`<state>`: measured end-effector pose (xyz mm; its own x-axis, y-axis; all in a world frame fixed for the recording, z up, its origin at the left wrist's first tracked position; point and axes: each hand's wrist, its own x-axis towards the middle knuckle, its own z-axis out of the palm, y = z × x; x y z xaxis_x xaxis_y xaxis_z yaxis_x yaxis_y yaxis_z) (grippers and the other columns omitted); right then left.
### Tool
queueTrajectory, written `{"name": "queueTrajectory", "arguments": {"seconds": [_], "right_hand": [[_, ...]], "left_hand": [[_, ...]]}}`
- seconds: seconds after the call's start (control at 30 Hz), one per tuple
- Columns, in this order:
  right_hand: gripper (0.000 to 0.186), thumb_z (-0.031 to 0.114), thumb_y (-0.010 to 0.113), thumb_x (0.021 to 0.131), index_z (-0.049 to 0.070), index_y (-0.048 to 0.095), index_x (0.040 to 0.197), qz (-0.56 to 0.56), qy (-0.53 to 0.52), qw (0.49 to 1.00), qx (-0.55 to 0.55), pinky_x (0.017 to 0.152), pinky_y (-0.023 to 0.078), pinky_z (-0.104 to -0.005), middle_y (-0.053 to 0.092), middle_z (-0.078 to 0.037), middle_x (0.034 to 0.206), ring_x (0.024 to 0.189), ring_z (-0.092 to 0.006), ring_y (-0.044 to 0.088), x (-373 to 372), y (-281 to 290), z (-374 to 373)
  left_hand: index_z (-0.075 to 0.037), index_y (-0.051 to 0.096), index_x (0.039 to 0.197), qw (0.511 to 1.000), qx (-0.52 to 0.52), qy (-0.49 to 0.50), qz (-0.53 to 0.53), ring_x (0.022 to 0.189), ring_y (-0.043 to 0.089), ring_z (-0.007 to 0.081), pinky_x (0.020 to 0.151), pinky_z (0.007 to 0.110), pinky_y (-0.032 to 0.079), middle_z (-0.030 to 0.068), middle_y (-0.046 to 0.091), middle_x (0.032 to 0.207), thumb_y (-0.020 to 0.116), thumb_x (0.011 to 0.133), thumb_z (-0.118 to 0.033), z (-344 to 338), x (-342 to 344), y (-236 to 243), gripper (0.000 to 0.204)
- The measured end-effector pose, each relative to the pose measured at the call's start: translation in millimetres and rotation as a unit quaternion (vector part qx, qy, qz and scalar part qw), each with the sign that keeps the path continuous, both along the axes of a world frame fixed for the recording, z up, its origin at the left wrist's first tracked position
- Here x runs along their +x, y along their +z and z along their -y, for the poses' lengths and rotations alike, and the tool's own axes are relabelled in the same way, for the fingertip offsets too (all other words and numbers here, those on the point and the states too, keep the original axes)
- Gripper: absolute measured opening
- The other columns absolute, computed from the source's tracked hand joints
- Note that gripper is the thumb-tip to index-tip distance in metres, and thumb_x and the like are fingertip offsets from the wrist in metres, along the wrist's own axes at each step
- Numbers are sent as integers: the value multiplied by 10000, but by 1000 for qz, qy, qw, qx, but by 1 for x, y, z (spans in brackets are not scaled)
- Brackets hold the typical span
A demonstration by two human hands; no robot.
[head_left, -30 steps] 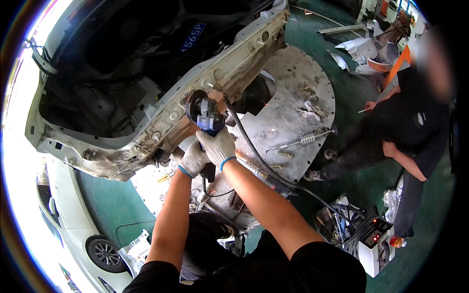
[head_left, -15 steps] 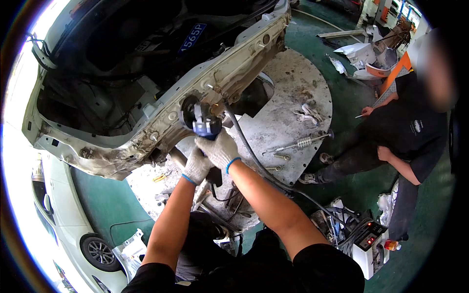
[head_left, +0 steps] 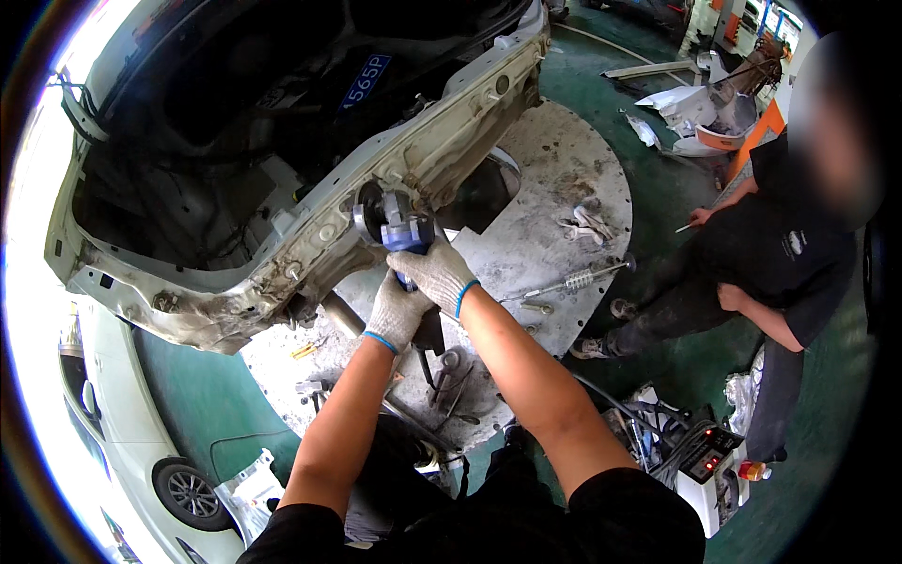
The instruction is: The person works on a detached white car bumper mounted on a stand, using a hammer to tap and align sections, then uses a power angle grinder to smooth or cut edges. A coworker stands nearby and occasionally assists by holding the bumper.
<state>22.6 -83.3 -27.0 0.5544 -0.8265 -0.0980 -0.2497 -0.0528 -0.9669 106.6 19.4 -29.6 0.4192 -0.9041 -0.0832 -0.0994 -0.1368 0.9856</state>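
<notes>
Both my hands wear off-white knit gloves with blue cuffs and grip an angle grinder (head_left: 408,235) with a blue body and grey head. My right hand (head_left: 438,271) is wrapped round the body close to the head. Lower down, my left hand (head_left: 397,310) is closed round the handle, whose rear end is partly hidden. The grinder's round disc (head_left: 366,212) stands at the dirty, scraped rear panel (head_left: 446,132) of a car body with an open boot. Whether the disc touches the metal I cannot tell. Part of a cord (head_left: 426,368) hangs below my hands.
Tools, including a slide hammer (head_left: 575,281), lie on the round metal platform (head_left: 554,160). A person (head_left: 752,254) in black stands at the right, near a machine (head_left: 709,461) with cables. A white car (head_left: 132,395) is at the left; body scraps (head_left: 695,108) lie far right.
My hands and the grinder have shifted slightly right and down. The dark cable that ran up to the panel now shows only beyond my right forearm, toward the machine.
</notes>
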Motion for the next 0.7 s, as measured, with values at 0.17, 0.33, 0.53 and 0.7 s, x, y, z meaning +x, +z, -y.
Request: {"name": "queueTrajectory", "arguments": {"seconds": [0.17, 0.33, 0.53, 0.7], "right_hand": [[670, 440, 809, 774, -10, 664, 1249, 28, 26, 999, 34, 882, 564, -389, 743, -210, 1097, 1010, -275, 726, -4, 17, 8], [703, 446, 819, 767, -12, 654, 1275, 85, 35, 994, 51, 879, 559, -393, 743, -204, 1095, 994, -275, 726, -7, 4, 6], [659, 478, 806, 760, -5, 704, 1196, 11, 6, 1000, 6, 886, 559, -406, 752, -233, 1071, 1010, -324, 737, -5, 23, 8], [715, 511, 795, 727, -2, 679, 1213, -81, 19, 996, 21, 957, 541, -447, 728, -273, 1148, 1083, -417, 703, -12, 24, 12]], "left_hand": [[7, 507, 1376, 1000, 20, 21, 2, 1121, 655, 202, 978, 362, 533, 113, 680, 1250, 859, 830, -154, 9, 0, 1, 669], [9, 527, 1350, 995, 67, 27, 71, 1082, 665, 204, 937, 365, 549, 107, 690, 1209, 859, 820, -150, 2, -9, 9, 645], [6, 536, 1354, 999, 22, 21, -32, 1084, 664, 200, 944, 355, 542, 101, 692, 1209, 874, 802, -165, 7, -8, 20, 669], [0, 502, 1373, 988, 4, -7, -155, 1062, 671, 205, 924, 362, 563, 102, 690, 1188, 869, 816, -160, 9, -9, -3, 686]]}}
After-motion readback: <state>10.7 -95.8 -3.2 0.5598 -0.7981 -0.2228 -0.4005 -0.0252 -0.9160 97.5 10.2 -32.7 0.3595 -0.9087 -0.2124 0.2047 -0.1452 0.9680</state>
